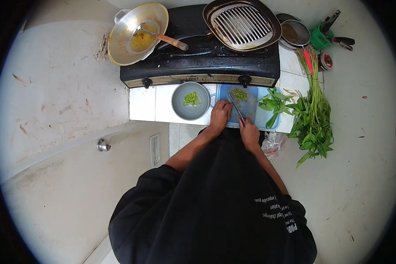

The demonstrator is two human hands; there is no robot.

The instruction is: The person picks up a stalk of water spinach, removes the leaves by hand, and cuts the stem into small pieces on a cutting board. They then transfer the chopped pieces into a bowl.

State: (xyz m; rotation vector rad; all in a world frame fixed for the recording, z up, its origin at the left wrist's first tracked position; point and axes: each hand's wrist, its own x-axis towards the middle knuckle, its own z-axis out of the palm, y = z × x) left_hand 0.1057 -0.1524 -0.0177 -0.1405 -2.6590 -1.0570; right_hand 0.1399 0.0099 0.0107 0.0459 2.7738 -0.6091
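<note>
My right hand (249, 133) is closed around the handle of a kitchen knife (237, 107), whose blade points up and left over a blue cutting board (249, 110). Close to the blade, at the board's left edge, lies my left hand (221, 115) with its fingers bent down; whether anything is under the fingertips is hidden. Chopped green pieces (239, 94) form a small pile on the board beyond the blade tip. More chopped green pieces (191, 98) lie in a grey bowl (177, 107) left of my hands. Green leaves (273, 102) rest on a light blue tray (262, 122) beneath the board.
A black gas stove (198, 62) stands behind the board, bearing a wok (118, 44) with a wooden-handled spatula (171, 42) and a grill pan (275, 24). Rightward are leafy green stalks (316, 115), a red-handled strainer (308, 62), a green basket (319, 39) of utensils and a jar (326, 61).
</note>
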